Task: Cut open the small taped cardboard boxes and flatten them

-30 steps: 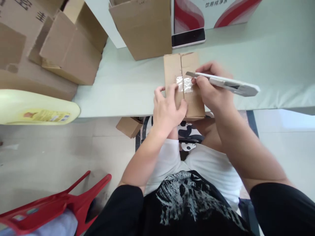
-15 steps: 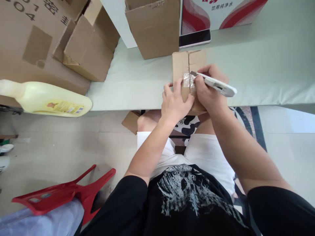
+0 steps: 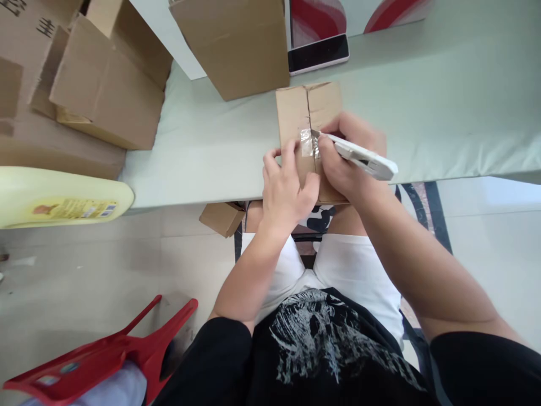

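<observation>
A small cardboard box (image 3: 292, 113) lies at the front edge of the covered table, its top seam running away from me. Clear tape (image 3: 306, 143) crosses that seam. My right hand (image 3: 347, 152) grips a white utility knife (image 3: 367, 159), whose blade tip is at the seam by the tape. Spread over the left part of the box top, my left hand (image 3: 288, 186) rests with its fingers apart and holds nothing. Both hands cover part of the box's near half.
Beyond the box stand a tall cardboard box (image 3: 240, 56) and a phone (image 3: 319, 54) lying by a red-and-white carton (image 3: 316, 22). At left are an open carton (image 3: 114, 90) and a pale yellow bottle (image 3: 63, 194). A red chair (image 3: 105, 355) stands on the floor.
The whole view has shifted, so the table things appear further left. The knife blade stays at the taped seam in my right hand, and my left hand remains on the box.
</observation>
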### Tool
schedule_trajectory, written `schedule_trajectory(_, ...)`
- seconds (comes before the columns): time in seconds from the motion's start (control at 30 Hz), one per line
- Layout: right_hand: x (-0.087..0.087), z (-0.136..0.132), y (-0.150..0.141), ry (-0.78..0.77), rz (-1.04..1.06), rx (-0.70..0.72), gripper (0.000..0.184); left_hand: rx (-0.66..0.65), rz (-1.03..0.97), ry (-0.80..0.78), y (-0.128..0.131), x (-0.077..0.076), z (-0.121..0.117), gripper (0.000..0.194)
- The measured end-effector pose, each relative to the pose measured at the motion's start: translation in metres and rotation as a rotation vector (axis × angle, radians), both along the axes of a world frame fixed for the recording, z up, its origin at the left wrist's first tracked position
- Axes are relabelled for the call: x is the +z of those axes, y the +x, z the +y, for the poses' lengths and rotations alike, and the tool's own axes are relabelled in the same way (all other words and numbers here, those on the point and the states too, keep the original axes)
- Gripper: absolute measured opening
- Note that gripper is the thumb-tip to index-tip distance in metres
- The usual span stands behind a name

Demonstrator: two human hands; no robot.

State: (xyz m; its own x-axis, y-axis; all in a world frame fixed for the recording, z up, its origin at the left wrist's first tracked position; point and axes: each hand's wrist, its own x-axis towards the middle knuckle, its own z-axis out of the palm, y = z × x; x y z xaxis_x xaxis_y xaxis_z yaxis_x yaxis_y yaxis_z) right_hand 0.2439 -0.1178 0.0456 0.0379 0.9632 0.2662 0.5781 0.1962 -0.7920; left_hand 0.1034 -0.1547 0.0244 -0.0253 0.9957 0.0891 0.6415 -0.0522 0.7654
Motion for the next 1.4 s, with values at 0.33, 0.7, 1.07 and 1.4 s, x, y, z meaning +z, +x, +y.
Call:
schedule_trajectory(0.33, 0.0, -0.004, 0.003, 0.045, 0.023, -0.033, 0.019, -0.032, -0.053, 0.05, -0.005, -0.003, -0.002, 0.045)
schedule_trajectory(0.7, -0.013, 0.006, 0.002, 0.091, 0.062, 0.028, 0.029, 0.04, 0.013, 0.007, 0.006, -0.002, -0.002, 0.058)
schedule_trajectory(1.07, -0.022, -0.003, 0.003, 0.202, 0.27, 0.107, 0.026, -0.013, -0.071, 0.016, -0.004, -0.004, 0.002, 0.047)
schedule_trajectory(1.4, -0.028, 0.011, 0.044, 0.291, 0.559, -0.315, 0.021, -0.117, -0.313, -0.108, -0.059, -0.007, 0.011, 0.077)
